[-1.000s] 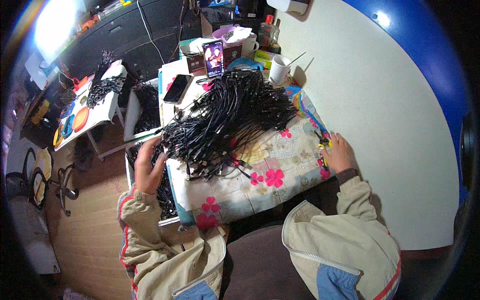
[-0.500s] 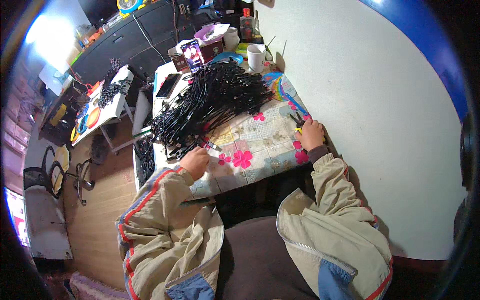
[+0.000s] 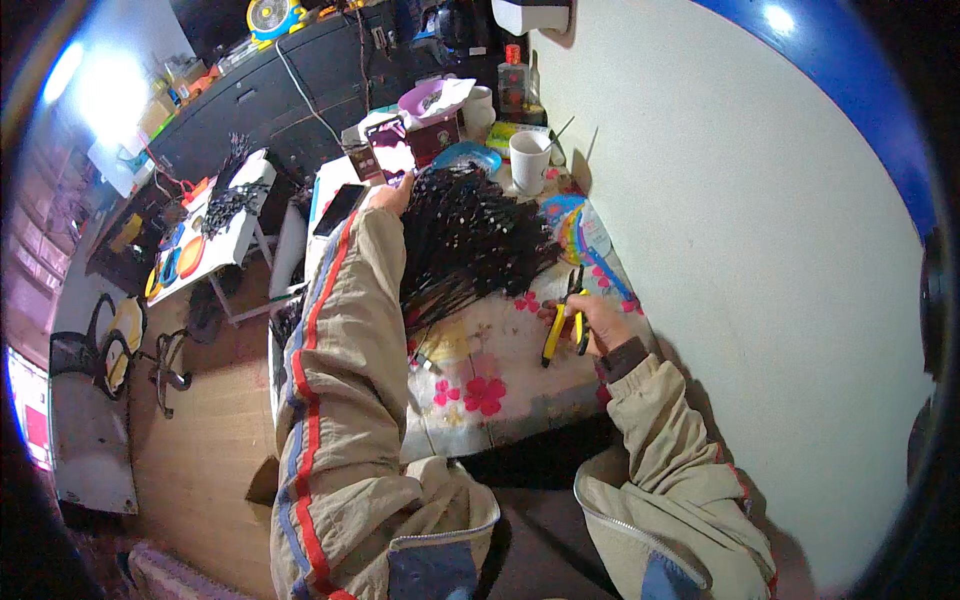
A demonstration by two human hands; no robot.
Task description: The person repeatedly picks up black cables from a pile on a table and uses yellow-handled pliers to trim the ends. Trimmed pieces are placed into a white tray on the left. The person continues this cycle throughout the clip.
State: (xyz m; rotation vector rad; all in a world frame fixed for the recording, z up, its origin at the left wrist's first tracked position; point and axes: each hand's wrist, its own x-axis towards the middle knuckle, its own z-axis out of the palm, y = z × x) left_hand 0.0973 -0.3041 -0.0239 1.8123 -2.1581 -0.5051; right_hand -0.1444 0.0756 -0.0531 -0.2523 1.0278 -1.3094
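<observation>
My left arm stretches far across the table. My left hand (image 3: 393,193) reaches the upright phone with a lit screen (image 3: 386,157) at the table's far side; whether it grips it I cannot tell. My right hand (image 3: 588,320) rests on the flowered tablecloth (image 3: 480,380) near the right edge and holds yellow-handled pliers (image 3: 560,325). A big heap of black cables (image 3: 470,240) lies between the two hands, partly hidden by my left sleeve.
A white cup (image 3: 528,160), a blue bowl (image 3: 468,155), a bottle (image 3: 512,75) and a second phone lying flat (image 3: 338,208) stand at the table's far end. The white wall (image 3: 760,250) runs along the right. A small side table (image 3: 215,225) and chairs (image 3: 110,340) stand left.
My left hand has left the near edge of the cable heap and stretched forward to the upright phone. My right hand has picked up the yellow pliers.
</observation>
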